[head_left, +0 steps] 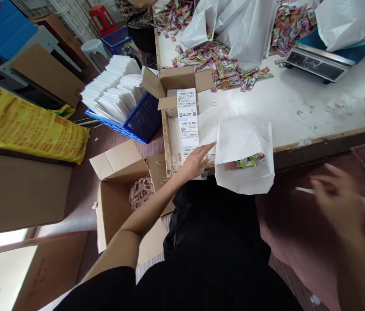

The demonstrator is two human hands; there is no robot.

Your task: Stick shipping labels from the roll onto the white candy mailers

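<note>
My left hand [197, 162] is at the table's front edge with its fingers stretched out, its fingertips close to the left side of a white plastic mailing bag [243, 138]. The bag lies over the edge, its flap partly raised, and small colourful packets [246, 162] show in its mouth. To the right, off the table, my right hand [338, 194] is blurred by motion with its fingers apart. A thin white strip [304, 190] shows beside its thumb; whether the hand touches it I cannot make out. A band of printed labels [189, 129] runs down beside my left hand.
The labels come out of a small open carton [177, 80]. Behind lie heaps of packets [224, 69], filled white bags [247, 30] and a scale [321, 60]. Left are a blue basket [145, 116] of white mailers and an open floor carton [114, 207]. Another person [137, 17] stands at the far end.
</note>
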